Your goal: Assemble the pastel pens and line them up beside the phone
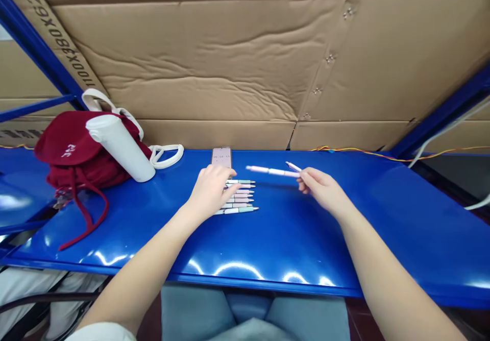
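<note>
My right hand (319, 185) is closed on a pink and white pen (273, 171), raised above the blue tabletop with one end pointing left. A second pen (293, 166) shows just behind those fingers; whether it is held or lies on the table I cannot tell. At the middle of the table, several pens (242, 200) lie side by side, tips to the right, in pink, white and pale green. My left hand (210, 188) rests over their left ends, thumb and forefinger apart, covering part of the row. Just beyond it lies a phone (222, 155) with its screen lit.
A dark red backpack (86, 147) stands at the left, with a white bottle (120, 147) leaning on it and a white loop handle (168, 157) beside. Cardboard (214, 65) walls the back. Thin wires (363, 152) run along the right rear edge. Blue posts frame both sides.
</note>
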Motion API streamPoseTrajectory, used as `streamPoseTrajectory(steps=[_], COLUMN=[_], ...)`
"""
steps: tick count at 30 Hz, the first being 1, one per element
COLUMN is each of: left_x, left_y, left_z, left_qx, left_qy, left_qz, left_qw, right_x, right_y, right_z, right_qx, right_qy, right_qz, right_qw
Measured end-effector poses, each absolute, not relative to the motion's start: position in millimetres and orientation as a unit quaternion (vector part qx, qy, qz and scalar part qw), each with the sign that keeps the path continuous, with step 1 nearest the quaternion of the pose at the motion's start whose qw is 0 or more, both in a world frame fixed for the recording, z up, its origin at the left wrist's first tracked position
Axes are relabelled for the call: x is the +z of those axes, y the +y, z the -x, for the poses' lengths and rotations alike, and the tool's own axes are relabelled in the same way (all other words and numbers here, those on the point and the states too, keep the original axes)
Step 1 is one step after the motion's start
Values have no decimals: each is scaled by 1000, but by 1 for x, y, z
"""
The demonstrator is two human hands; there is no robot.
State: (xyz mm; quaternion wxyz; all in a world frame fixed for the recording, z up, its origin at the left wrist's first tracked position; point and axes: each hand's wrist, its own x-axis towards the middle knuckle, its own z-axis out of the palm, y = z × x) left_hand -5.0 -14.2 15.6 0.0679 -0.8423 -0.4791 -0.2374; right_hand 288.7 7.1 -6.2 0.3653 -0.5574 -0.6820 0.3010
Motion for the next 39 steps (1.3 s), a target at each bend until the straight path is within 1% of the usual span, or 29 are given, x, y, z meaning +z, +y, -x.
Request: streamPoseTrajectory(steps=[2, 5, 9, 11, 12, 14, 16, 17, 18, 20, 24, 26, 28, 32, 39], left_x=[11, -2, -15, -16, -16, -13, -8, -6, -3, 4, 10, 9, 7, 4, 15], left_y=[-5, 7, 15, 15, 14, 12, 8, 5, 2, -5, -18, -21, -22, -22, -30], left_z=[14, 22, 24, 23, 22, 20, 17, 15, 12, 7, -3, -5, -6, -6, -11], left_qx=[-203, -166, -135, -127, -126, -130, -139, -145, -150, -157, -123, -110, -108, -133, -145], left_qy=[-509, -520, -507, -497, -494, -491, -475, -461, -443, -415, -379, -370, -365, -361, -387], left_qz=[833, 834, 848, 856, 858, 859, 868, 874, 884, 896, 916, 921, 923, 923, 909], left_qw=[80, 84, 76, 71, 69, 63, 48, 38, 25, 1, -44, -51, -49, -31, 53], right_x=[-8, -9, -9, -8, -7, -6, -7, -8, -10, -13, -18, -18, -16, -10, -3], right_y=[18, 24, 23, 20, 18, 11, 0, -7, -13, -24, -30, -28, -25, -25, -29], right_z=[-310, -326, -325, -318, -313, -298, -275, -263, -250, -230, -216, -221, -227, -231, -228], right_qx=[225, 138, 120, 96, 76, 36, 47, 77, 111, 135, 134, 154, 191, 242, 265], right_qy=[-651, -629, -641, -651, -658, -687, -755, -798, -835, -875, -885, -877, -862, -830, -838], right_qz=[637, 721, 748, 746, 741, 708, 617, 555, 495, 426, 418, 423, 425, 434, 412], right_qw=[345, 257, 125, 106, 114, 160, 214, 223, 214, 188, 156, 169, 200, 253, 242])
